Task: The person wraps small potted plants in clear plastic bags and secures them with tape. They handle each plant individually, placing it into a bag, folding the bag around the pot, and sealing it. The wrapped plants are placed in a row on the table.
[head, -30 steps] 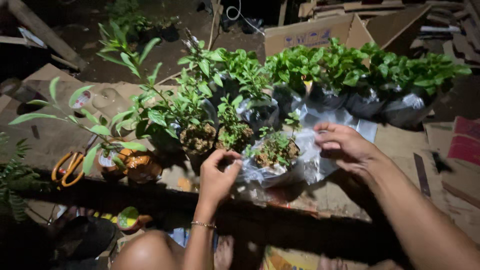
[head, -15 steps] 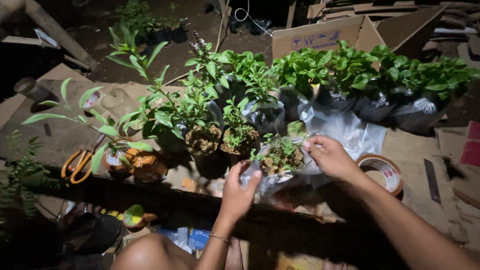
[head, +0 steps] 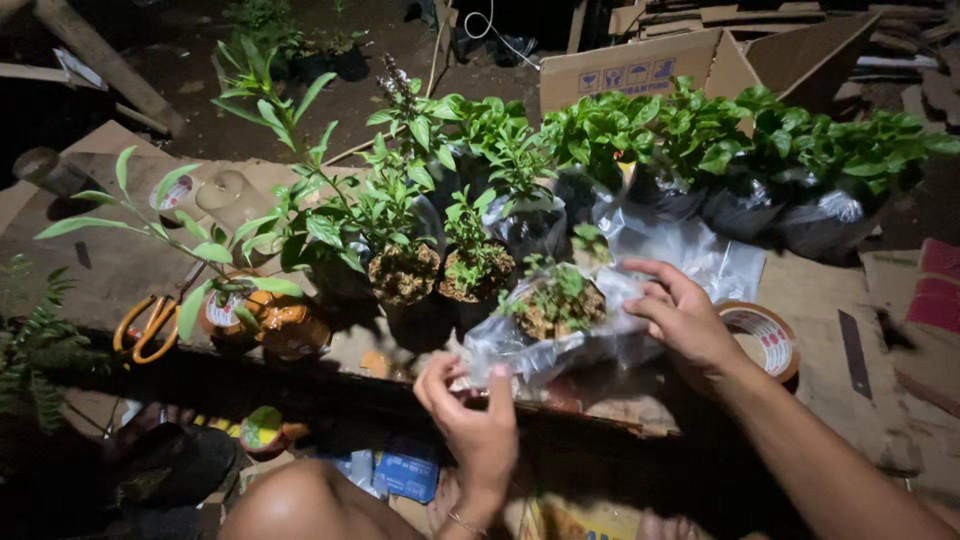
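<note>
Since a moment ago my left hand [head: 478, 420] dropped to pinch the plastic wrap's [head: 520, 350] near corner; my right hand [head: 685, 315] clasps its far side, seedling [head: 555, 300] lying between both grips

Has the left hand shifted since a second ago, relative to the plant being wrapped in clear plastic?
Yes. The left hand has slid right and slightly down, from beside the potted seedlings to the near-left corner of the plastic-wrapped plant, where it now pinches the plastic.

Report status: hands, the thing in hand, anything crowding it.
Left hand pinching clear plastic wrap. Right hand gripping the wrapped seedling. Potted plants close behind; tape roll beside right hand.
</note>
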Motion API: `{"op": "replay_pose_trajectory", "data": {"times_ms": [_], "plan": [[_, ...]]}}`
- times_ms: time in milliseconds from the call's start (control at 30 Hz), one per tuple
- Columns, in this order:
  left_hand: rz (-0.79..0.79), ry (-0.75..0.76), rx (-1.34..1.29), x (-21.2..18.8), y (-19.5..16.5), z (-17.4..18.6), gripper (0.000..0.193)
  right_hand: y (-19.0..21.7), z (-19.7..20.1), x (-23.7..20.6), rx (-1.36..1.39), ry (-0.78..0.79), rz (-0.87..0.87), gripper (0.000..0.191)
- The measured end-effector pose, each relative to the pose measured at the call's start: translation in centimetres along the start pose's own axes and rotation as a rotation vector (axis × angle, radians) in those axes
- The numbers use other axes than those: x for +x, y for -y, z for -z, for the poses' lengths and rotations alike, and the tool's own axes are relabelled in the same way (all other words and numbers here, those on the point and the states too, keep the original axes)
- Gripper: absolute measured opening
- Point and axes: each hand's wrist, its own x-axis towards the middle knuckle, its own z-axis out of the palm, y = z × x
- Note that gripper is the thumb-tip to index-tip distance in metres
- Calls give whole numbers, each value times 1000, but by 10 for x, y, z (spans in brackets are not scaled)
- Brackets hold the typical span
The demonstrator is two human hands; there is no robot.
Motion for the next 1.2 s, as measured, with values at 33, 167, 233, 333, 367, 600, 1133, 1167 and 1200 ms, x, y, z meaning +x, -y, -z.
{"op": "replay_pose_trajectory", "data": {"times_ms": [33,167,233,333,367,600,1133,1167,1200], "plan": [[39,-13,47,-11,-3,2,58,-1,-1,-6,73,2,21,59],[433,123,95,-26,-12,0,54,-14,-14,-26,-576,141,356,79],[368,364,366,-18,-12,-3,50,-23,-24,-30,-1074,95,1004,49],[204,586,703,-1,-8,-6,33,-35,-32,-28,-917,164,187,29],[125,628,796,6,-4,-8,29,-38,-32,-27,-971,133,282,30],[-152,644,942,19,28,-14,29,-61,-23,-18,-1356,77,231,40],[-273,712,824,18,86,-18,17,-59,-33,-20,-1424,258,78,30],[-388,850,1094,18,88,-15,19,-60,-33,-20,-1361,260,155,30],[-406,793,1067,17,89,-14,19,-62,-31,-19,-1298,255,237,30]]}}
